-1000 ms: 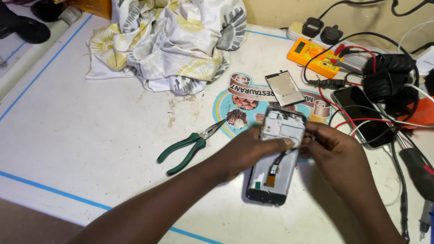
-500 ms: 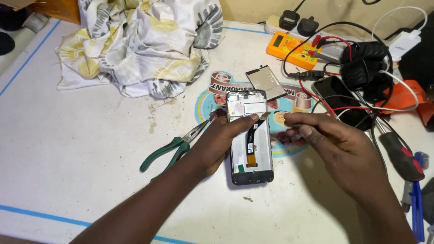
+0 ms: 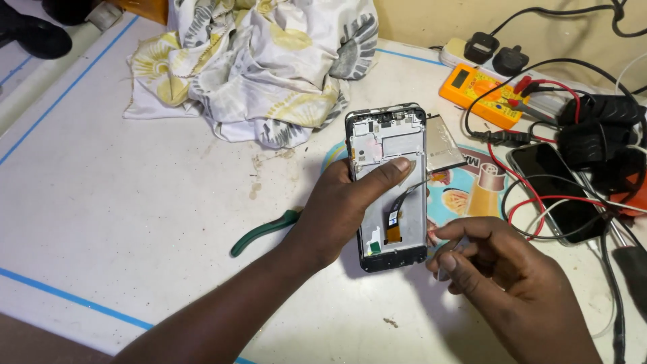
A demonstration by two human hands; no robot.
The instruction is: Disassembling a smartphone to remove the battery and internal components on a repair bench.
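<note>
My white table is scuffed and speckled with crumbs, blue tape lines running along its near edge and its left edge. Behind the far edge I see a plain yellowish wall, all evenly lit

A small, makeshift phone repair bench, probably set up in a home rather than a proper shop. A scuffed white worktable marked with blue tape lines holds an orange multimeter with red and black probe leads, green-handled pliers, a power strip with black plugs, tangled cables and a spare black smartphone. An opened phone frame with its inner parts exposed shows the trade, while a crumpled patterned cloth and the plain yellowish wall give it a domestic feel.
</note>
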